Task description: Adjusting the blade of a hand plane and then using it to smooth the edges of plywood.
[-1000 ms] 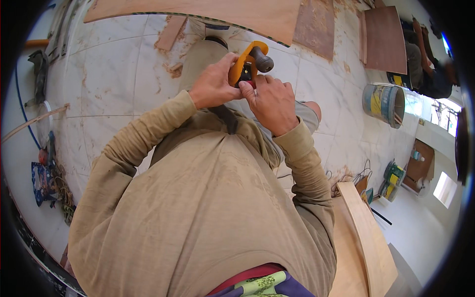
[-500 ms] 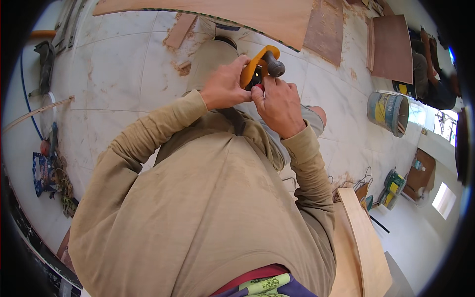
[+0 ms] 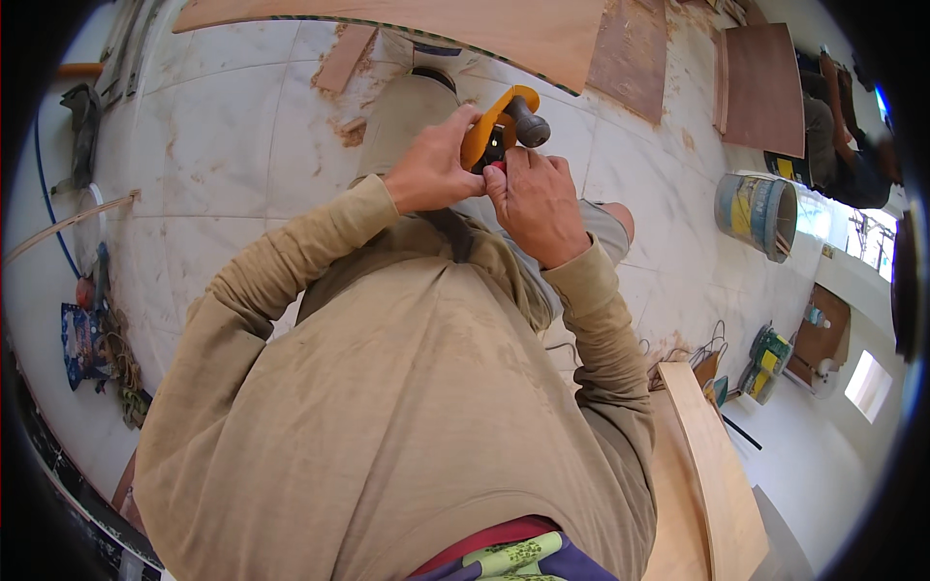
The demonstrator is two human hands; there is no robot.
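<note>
Above my lap I hold a hand plane point(image 3: 479, 141) with a yellow body and a dark round knob, tilted up on its side. My left hand point(image 3: 433, 167) is closed around the plane's near left edge, thumb pressed along it. The fingers of my right hand point(image 3: 540, 200) are bent against the plane just below the knob. Its thumb and fingertips pinch at a small red part point(image 3: 499, 166), mostly hidden, at the plane's dark inner workings. Whether that red part belongs to the plane or is separate, I cannot tell.
A long wooden panel point(image 3: 407, 21) lies ahead, with wood shavings on the tiled floor point(image 3: 223, 145) around it. To the right stand a bucket point(image 3: 756, 215) and a leaning brown board point(image 3: 761, 92), with another person point(image 3: 828, 136) beyond. Planks point(image 3: 696, 455) lie by my right elbow.
The plane and both hands have shifted very slightly left within the picture, as has the whole scene. My grip looks the same.
</note>
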